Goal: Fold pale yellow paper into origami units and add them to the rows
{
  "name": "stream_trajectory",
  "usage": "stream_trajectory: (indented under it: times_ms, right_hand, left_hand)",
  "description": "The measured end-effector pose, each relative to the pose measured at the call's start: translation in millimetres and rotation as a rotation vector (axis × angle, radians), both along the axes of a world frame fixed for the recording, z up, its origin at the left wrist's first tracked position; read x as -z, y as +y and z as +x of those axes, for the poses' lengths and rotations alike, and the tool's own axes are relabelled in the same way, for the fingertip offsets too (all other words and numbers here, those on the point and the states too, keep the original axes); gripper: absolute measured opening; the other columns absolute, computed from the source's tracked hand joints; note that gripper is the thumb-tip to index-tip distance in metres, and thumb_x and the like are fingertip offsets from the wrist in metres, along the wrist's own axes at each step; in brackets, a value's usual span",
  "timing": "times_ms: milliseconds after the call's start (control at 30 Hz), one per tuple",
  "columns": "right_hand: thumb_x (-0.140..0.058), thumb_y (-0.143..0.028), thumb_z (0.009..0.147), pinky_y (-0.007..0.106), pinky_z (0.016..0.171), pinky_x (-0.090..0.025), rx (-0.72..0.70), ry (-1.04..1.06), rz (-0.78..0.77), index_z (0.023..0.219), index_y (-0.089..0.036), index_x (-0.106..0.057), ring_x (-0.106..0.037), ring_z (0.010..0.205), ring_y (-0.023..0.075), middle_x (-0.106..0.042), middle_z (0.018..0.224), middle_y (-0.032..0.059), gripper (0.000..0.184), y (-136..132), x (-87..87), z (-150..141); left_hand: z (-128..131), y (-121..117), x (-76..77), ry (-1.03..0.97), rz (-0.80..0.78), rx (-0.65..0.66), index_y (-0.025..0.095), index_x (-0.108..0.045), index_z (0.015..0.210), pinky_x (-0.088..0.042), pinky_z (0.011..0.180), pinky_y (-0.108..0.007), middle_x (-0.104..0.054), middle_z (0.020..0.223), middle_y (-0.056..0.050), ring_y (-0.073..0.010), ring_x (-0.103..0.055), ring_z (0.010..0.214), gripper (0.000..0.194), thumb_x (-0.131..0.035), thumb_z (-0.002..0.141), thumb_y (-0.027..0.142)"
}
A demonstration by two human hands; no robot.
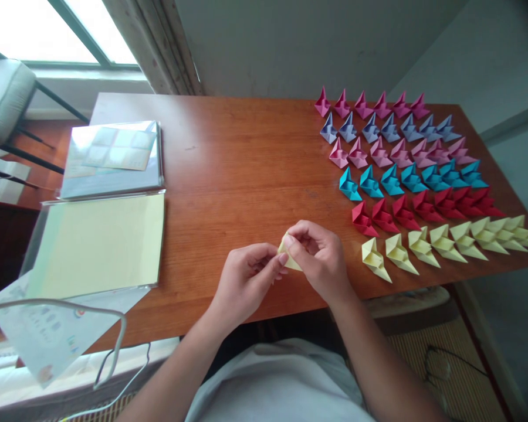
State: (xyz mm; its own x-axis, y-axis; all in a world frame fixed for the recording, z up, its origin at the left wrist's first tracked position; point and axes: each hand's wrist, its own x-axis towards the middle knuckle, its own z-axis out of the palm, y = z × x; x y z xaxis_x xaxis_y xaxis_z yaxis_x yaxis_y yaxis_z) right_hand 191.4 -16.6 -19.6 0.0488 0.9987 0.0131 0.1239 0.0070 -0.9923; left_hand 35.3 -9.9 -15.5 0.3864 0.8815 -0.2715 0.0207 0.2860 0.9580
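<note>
From where I stand, the left hand [246, 281] and right hand [323, 261] both pinch a small yellow paper [294, 263], thumbs uppermost, over the near side of the wooden table [242, 158]. A crease seems to be in hand; the next move, I'd judge, calls for light, exact fingertips. Right of them sit yellow folded pieces [400, 254], with other colours beyond; well left lies a yellow sheet pack [103, 243].

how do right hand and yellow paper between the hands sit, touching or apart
Touching: the head view shows the right hand, its thumb on the yellow paper.
</note>
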Motion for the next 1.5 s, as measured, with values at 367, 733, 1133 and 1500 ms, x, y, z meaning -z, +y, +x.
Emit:
stream_trajectory:
  times_ms: [367, 733, 1133, 1500]
  right_hand:
    - [-0.061, -0.023, 0.090, 0.026, 0.060, -0.039, -0.003, 0.034, -0.004, 0.071, -0.019, -0.061, -0.051, 0.063, 0.0118, -0.058, 0.067, -0.0027, 0.020, 2.7, 1.0, 1.8]
    - [-0.053, -0.045, 0.100, 0.022, 0.057, -0.042, -0.023, 0.034, -0.089, 0.082, -0.020, -0.065, -0.054, 0.062, 0.0110, -0.058, 0.069, -0.0022, 0.033, 2.7, -1.6, 6.2]
    - [-0.060, -0.041, 0.096, 0.022, 0.048, -0.041, -0.061, -0.182, -0.051, 0.077, -0.020, -0.062, -0.055, 0.052, 0.0109, -0.059, 0.061, -0.0028, 0.029, -7.2, 2.6, 7.2]
    - [-0.062, -0.038, 0.096, 0.021, 0.049, -0.043, -0.077, -0.221, -0.020, 0.081, -0.021, -0.064, -0.058, 0.050, 0.0101, -0.060, 0.057, -0.0045, 0.023, -11.1, -0.8, 11.5]
  left_hand:
    - [-1.0, 0.0, -3.9, 0.019, 0.017, 0.037, 0.015, -0.068, 0.071, -0.048, 0.057, -0.019, -0.069, 0.065, -0.002, -0.0126, -0.062, 0.061, 0.023, -0.073, 0.086, 0.033]
    - [-0.4, -0.1, -5.5, -0.010, -0.065, -0.080, 0.014, -0.068, 0.071, -0.048, 0.055, -0.018, -0.068, 0.063, -0.002, -0.0113, -0.062, 0.059, 0.031, -0.071, 0.087, 0.040]
    - [-0.3, -0.3, -4.7, -0.031, -0.073, -0.091, 0.013, -0.068, 0.072, -0.047, 0.054, -0.018, -0.067, 0.064, -0.002, -0.0107, -0.060, 0.060, 0.032, -0.070, 0.088, 0.041]
    - [2.8, -1.0, -5.5, -0.013, -0.061, -0.161, 0.014, -0.068, 0.073, -0.049, 0.054, -0.019, -0.069, 0.065, -0.002, -0.0115, -0.062, 0.058, 0.029, -0.072, 0.087, 0.039]
